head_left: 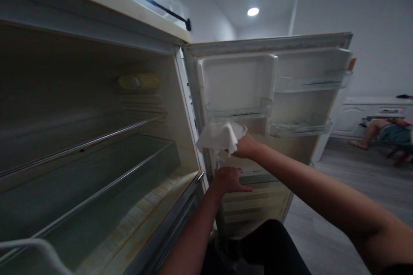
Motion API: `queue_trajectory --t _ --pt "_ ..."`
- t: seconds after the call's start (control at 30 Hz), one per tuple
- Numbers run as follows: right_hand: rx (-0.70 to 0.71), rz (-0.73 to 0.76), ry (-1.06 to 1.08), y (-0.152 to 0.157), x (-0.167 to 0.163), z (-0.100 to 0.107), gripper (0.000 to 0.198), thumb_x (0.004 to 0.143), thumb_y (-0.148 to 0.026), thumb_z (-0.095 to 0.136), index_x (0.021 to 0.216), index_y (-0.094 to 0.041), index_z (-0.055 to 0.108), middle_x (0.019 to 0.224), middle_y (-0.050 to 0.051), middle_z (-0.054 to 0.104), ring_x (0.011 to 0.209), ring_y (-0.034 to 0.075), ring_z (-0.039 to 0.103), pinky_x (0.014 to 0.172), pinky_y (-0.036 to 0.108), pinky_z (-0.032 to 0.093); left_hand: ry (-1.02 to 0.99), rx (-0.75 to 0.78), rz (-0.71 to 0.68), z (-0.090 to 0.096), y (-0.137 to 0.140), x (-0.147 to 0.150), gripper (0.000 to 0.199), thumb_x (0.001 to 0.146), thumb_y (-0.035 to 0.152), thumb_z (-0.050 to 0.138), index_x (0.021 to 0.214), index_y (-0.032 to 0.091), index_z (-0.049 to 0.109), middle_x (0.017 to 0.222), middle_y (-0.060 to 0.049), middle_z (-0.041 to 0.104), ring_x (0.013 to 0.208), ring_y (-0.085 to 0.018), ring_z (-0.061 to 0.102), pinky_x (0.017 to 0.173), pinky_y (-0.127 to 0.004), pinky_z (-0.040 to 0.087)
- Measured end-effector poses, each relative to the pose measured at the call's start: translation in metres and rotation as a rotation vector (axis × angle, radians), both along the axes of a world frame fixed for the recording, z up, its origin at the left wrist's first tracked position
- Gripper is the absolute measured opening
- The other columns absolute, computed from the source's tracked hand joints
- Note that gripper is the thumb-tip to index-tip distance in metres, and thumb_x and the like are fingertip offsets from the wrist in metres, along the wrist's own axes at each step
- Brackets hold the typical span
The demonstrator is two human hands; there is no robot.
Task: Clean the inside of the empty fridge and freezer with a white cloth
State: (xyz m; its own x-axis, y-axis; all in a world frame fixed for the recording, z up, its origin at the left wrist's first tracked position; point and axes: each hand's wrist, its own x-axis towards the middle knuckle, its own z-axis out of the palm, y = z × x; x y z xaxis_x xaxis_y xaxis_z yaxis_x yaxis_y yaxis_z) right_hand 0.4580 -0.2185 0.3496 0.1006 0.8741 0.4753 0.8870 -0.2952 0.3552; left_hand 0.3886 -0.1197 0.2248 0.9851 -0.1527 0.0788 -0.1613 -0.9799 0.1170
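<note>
A white cloth (pixel 219 137) hangs from my right hand (pixel 247 146), whose fingers are closed on it and mostly hidden behind it. The cloth drapes just below a clear door shelf (pixel 238 114), on the hinge side of the open fridge door (pixel 269 45). Lower down, my left hand (pixel 227 179) reaches across the door's inner side with its fingers apart and nothing visible in them. Whether it touches the door panel or a lower shelf, I cannot tell.
To the left stands the open fridge compartment (pixel 151 184), with glass shelves, yellowish stains and a lamp cover (pixel 138 81) at its back. More clear shelves (pixel 300 129) line the door. A seated person's leg (pixel 371 133) shows at far right, near a white cabinet (pixel 348 116).
</note>
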Motion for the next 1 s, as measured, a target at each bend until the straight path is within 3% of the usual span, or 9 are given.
queue_trajectory --t 0.13,0.27,0.43,0.63,0.77,0.83,0.9,1.0 --pt "0.0 -0.135 0.047 0.012 -0.009 0.009 0.032 0.096 -0.03 0.049 0.108 -0.015 0.075 0.124 0.018 0.07 0.116 0.034 0.065 0.094 0.047 0.05 -0.001 0.0 0.001 0.001 0.002 -0.004 0.09 0.065 0.091 0.058 0.124 0.024 0.066 0.118 -0.011 0.075 0.109 -0.035 0.069 0.092 -0.044 0.052" --pt "0.07 -0.112 0.099 0.001 0.009 -0.004 0.036 0.098 -0.029 0.046 0.121 -0.019 0.072 0.134 0.014 0.066 0.122 0.03 0.063 0.101 0.043 0.049 -0.007 -0.02 -0.004 0.002 0.004 -0.007 0.092 0.063 0.093 0.057 0.125 0.024 0.066 0.115 -0.009 0.075 0.106 -0.034 0.07 0.091 -0.043 0.053" --pt "0.261 -0.1 0.136 -0.028 0.038 -0.018 0.037 0.1 -0.031 0.044 0.122 -0.021 0.071 0.122 0.012 0.073 0.116 0.026 0.066 0.1 0.041 0.051 0.037 -0.036 0.001 0.005 0.005 -0.008 0.097 0.062 0.094 0.057 0.129 0.024 0.065 0.117 -0.01 0.075 0.107 -0.034 0.07 0.092 -0.043 0.052" --pt "0.534 -0.151 0.141 -0.052 0.026 -0.021 0.038 0.102 -0.032 0.036 0.108 -0.025 0.073 0.108 0.008 0.076 0.103 0.027 0.07 0.095 0.047 0.055 0.018 -0.021 -0.003 0.004 0.005 -0.009 0.097 0.061 0.096 0.053 0.126 0.025 0.067 0.118 -0.01 0.075 0.108 -0.037 0.069 0.091 -0.046 0.052" --pt "0.429 -0.271 -0.004 -0.054 0.02 -0.03 0.04 0.098 -0.021 0.035 0.117 -0.019 0.071 0.11 0.015 0.075 0.103 0.029 0.07 0.097 0.047 0.054 0.002 -0.012 -0.019 0.004 0.005 -0.008 0.097 0.062 0.097 0.051 0.123 0.024 0.068 0.114 -0.011 0.076 0.106 -0.037 0.07 0.09 -0.046 0.053" --pt "0.385 -0.294 -0.067 -0.054 0.015 -0.034 0.04 0.096 -0.017 0.036 0.113 -0.018 0.072 0.105 0.015 0.076 0.098 0.029 0.071 0.091 0.044 0.056 0.006 -0.006 -0.022 0.005 0.004 -0.009 0.096 0.063 0.096 0.051 0.123 0.024 0.068 0.112 -0.011 0.076 0.105 -0.037 0.07 0.089 -0.046 0.053" --pt "0.365 -0.286 -0.098 -0.054 0.004 -0.035 0.037 0.096 -0.016 0.038 0.105 -0.02 0.073 0.094 0.012 0.076 0.087 0.026 0.071 0.081 0.037 0.057 0.014 -0.003 -0.02 0.007 0.004 -0.01 0.095 0.063 0.095 0.053 0.124 0.024 0.067 0.112 -0.01 0.076 0.104 -0.036 0.071 0.089 -0.044 0.053" --pt "0.373 -0.211 -0.131 -0.058 -0.021 -0.027 0.036 0.099 -0.021 0.039 0.11 -0.022 0.073 0.086 0.009 0.074 0.073 0.021 0.068 0.071 0.031 0.055 0.036 -0.009 -0.01 0.01 0.003 -0.012 0.092 0.063 0.095 0.053 0.124 0.027 0.067 0.111 -0.008 0.076 0.102 -0.033 0.071 0.087 -0.041 0.053"
